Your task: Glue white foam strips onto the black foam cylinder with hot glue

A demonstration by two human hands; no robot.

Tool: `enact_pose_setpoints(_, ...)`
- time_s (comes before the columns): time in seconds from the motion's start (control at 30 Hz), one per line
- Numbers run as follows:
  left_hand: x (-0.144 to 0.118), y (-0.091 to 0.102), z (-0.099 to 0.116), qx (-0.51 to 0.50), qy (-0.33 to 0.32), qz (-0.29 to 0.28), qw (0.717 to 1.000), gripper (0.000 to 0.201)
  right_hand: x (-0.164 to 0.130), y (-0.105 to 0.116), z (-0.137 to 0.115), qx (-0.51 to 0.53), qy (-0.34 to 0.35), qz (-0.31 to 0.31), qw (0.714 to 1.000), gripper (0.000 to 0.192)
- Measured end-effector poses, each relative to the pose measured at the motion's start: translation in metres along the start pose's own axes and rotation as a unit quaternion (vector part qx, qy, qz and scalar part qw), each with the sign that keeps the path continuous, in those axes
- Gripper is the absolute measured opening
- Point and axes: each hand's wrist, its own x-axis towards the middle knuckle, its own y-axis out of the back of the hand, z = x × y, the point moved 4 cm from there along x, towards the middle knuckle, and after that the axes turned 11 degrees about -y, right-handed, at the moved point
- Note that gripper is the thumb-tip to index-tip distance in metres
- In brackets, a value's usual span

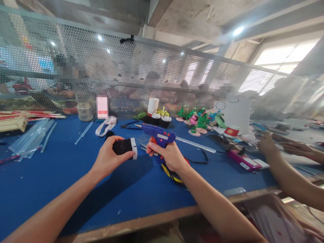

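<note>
Our left hand [107, 158] grips the black piece [124, 147] w/ its white strip, above the blue tabletop [63, 175]. At its 3 o'clock, our right hand [170, 156] wraps the glue gun [158, 135]. We judge: keep nozzle close, squeeze slow, fingers off the hot tip.
</note>
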Motion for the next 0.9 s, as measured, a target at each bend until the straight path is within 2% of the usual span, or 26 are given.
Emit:
enact_pose_setpoints(0.17, 0.003, 0.008, -0.001, -0.012, 0.002, 0.006, 1.0, 0.044, -0.01, 0.007, -0.011, -0.092, -0.03, -0.061, 0.993, 0.027)
enact_pose_setpoints(0.47, 0.005, 0.015, 0.0, -0.005, 0.019, 0.05, 0.999, 0.043, -0.015, 0.008, -0.014, -0.147, -0.044, -0.053, 0.987, 0.027)
enact_pose_setpoints(0.7, 0.005, 0.015, -0.001, -0.001, 0.019, 0.054, 0.998, 0.044, -0.014, 0.01, -0.007, -0.163, -0.038, -0.051, 0.984, 0.028)
enact_pose_setpoints(0.9, 0.004, 0.015, 0.0, -0.003, 0.03, 0.052, 0.998, 0.044, -0.017, 0.004, -0.012, -0.184, -0.047, -0.046, 0.981, 0.027)
